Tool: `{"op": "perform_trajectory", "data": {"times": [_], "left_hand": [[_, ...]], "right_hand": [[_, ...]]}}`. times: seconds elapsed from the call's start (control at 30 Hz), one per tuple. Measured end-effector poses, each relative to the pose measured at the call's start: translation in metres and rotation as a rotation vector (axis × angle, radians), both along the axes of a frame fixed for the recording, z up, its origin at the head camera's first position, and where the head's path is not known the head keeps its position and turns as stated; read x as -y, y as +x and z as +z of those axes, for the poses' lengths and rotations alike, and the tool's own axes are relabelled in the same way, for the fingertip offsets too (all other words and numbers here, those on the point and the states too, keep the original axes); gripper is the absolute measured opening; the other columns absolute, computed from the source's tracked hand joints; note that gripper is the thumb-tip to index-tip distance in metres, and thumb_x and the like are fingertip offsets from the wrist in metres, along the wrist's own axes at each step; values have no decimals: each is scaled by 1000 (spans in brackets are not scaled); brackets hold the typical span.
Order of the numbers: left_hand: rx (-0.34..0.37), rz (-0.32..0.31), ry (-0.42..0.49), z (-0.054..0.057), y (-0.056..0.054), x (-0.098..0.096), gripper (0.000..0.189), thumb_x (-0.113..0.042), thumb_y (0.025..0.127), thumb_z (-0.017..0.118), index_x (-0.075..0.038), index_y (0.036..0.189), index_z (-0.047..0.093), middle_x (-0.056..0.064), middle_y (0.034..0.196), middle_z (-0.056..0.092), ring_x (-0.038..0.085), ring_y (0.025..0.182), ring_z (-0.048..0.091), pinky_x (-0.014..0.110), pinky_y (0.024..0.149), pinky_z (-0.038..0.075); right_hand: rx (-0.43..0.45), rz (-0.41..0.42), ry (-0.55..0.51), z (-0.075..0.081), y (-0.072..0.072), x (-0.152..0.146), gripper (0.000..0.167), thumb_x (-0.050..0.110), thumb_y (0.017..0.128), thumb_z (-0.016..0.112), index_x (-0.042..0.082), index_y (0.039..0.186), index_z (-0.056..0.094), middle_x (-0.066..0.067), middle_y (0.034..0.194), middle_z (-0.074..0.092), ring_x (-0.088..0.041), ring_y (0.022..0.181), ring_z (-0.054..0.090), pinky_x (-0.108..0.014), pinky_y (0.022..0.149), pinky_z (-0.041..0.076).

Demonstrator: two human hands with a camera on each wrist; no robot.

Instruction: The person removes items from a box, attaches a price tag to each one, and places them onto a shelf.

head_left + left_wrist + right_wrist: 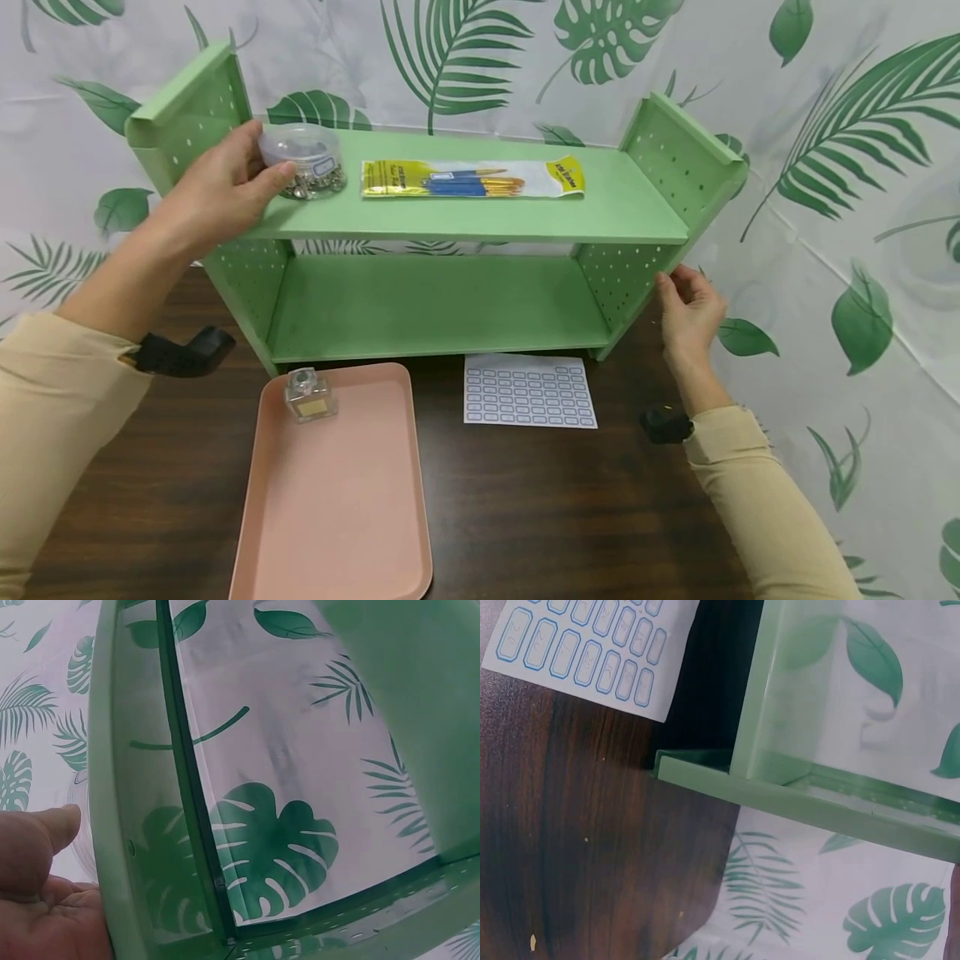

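Note:
On the left end of the upper board of a green two-tier shelf [450, 218] stands a clear round plastic tub [303, 158] with small metal pieces inside and a small label on its side. My left hand [225, 183] holds the tub from its left, thumb at the front and fingers toward the back. In the left wrist view, part of the left hand [45, 885] shows beside the shelf's edge, the tub mostly hidden. My right hand [692, 317] grips the front edge of the shelf's right side panel, below the upper board. The right wrist view does not clearly show its fingers.
Right of the tub lies a packet of paintbrushes [472, 177]. A pink tray [337, 500] on the dark wooden table [540, 517] holds a small glass bottle [310, 396]. A sheet of blue-edged labels [528, 392] lies before the shelf. Leaf-patterned cloth [847, 150] hangs behind.

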State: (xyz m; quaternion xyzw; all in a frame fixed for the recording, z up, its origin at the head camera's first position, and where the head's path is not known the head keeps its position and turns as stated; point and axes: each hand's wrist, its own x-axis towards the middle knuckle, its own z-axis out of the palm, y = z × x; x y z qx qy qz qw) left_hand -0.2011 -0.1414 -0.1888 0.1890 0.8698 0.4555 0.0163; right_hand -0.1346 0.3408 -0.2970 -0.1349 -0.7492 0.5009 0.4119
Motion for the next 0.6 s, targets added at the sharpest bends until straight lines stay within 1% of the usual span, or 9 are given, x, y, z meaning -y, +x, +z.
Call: {"op": "perform_trajectory", "data": {"times": [0.17, 0.27, 0.4, 0.5, 0.6], "left_hand": [[-9, -7, 17, 0, 0, -1, 64, -32, 101, 34, -8, 151, 2, 21, 152, 23, 25, 140, 26, 34, 110, 29], [-5, -7, 18, 0, 0, -1, 65, -31, 101, 33, -8, 151, 0, 21, 153, 21, 25, 141, 24, 33, 111, 27], [-6, -10, 15, 1, 1, -1, 64, -31, 101, 32, -8, 151, 0, 20, 153, 20, 26, 141, 23, 36, 111, 26], [-5, -8, 14, 1, 2, -1, 63, -31, 101, 32, -8, 151, 2, 20, 153, 20, 26, 141, 23, 38, 112, 25], [-4, -3, 15, 2, 2, -1, 62, -30, 101, 31, -8, 151, 2, 19, 154, 19, 26, 141, 23, 39, 112, 24]], "right_hand": [[12, -11, 0, 0, 0, 0, 17, 7, 86, 67, -4, 100, 69, 0, 86, 70, 1, 67, 56, -10, 58, 44], [18, -7, -9, 1, 0, 0, 19, 7, 86, 66, -5, 101, 68, 1, 85, 70, 2, 67, 55, -10, 58, 43], [23, -3, -14, 4, 3, 4, 22, 6, 86, 66, -8, 102, 67, 10, 80, 66, 2, 67, 55, -11, 58, 43], [22, 2, -15, 8, 7, 9, 23, 6, 86, 66, -9, 103, 66, 14, 77, 64, 2, 67, 55, -10, 58, 43], [23, 5, -10, 9, 7, 10, 23, 7, 86, 66, -10, 103, 66, 14, 78, 65, 2, 67, 55, -10, 58, 43]]}}
